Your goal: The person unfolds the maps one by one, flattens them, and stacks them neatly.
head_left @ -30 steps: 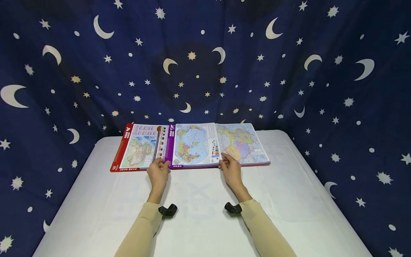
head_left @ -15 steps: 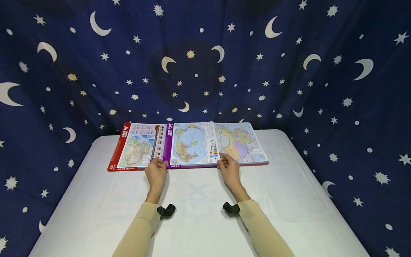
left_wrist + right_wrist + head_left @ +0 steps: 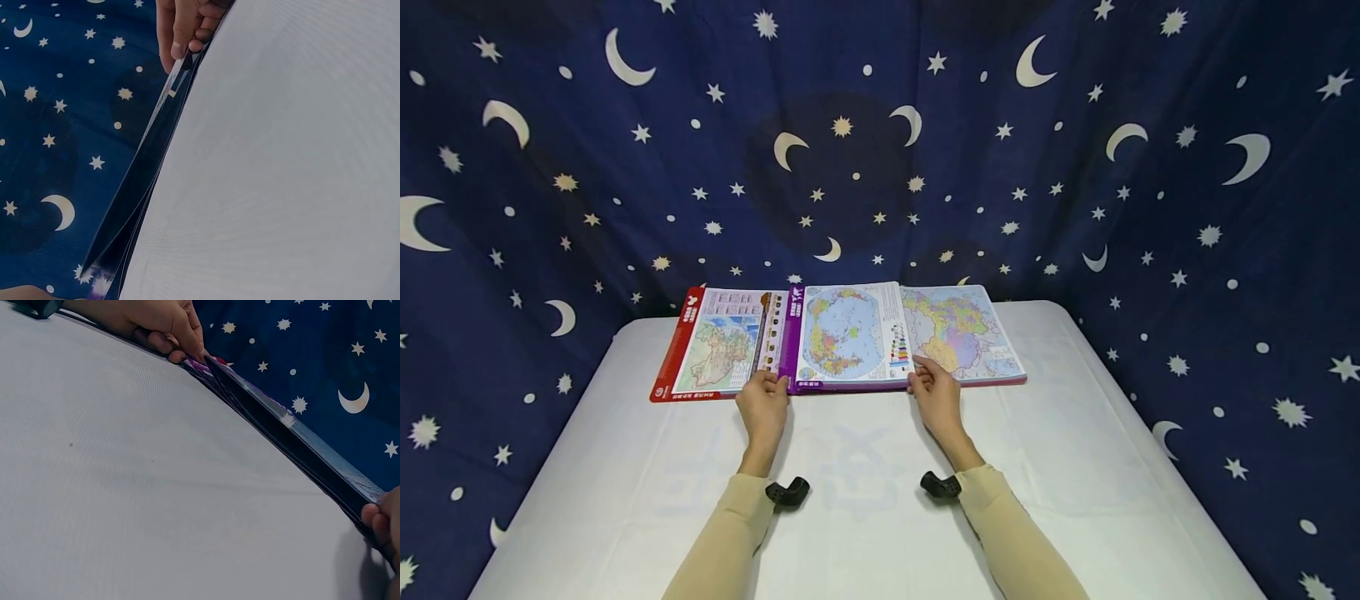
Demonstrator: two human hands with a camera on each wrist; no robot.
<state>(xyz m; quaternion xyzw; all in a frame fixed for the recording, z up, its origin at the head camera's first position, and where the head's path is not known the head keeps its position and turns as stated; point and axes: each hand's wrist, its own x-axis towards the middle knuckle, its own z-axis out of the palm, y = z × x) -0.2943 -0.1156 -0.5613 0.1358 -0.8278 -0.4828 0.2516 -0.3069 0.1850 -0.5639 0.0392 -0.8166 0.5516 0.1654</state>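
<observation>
Both hands are at the near edge of a purple-edged world map [image 3: 844, 337], in the middle of a row of maps. My left hand [image 3: 763, 408] pinches its near left corner, beside a red-edged map [image 3: 721, 354]. At the near right corner, the fingers and thumb of my right hand [image 3: 936, 400] grip the edge. A multicoloured map [image 3: 962, 329] lies to the right, partly under the world map. In the right wrist view a dark gap shows below the raised near edge of the world map [image 3: 331, 453]. The left wrist view shows the right hand [image 3: 187, 28] at the corner.
The maps lie along the back of a table with a white cloth [image 3: 865, 517]. Right behind hangs a dark blue curtain [image 3: 880, 133] with moons and stars, which also closes in both sides. Each wrist bears a black camera [image 3: 788, 492].
The head view has shifted slightly, so maps and hands appear a little further left. Both hands keep their grip at the same two corners of the world map.
</observation>
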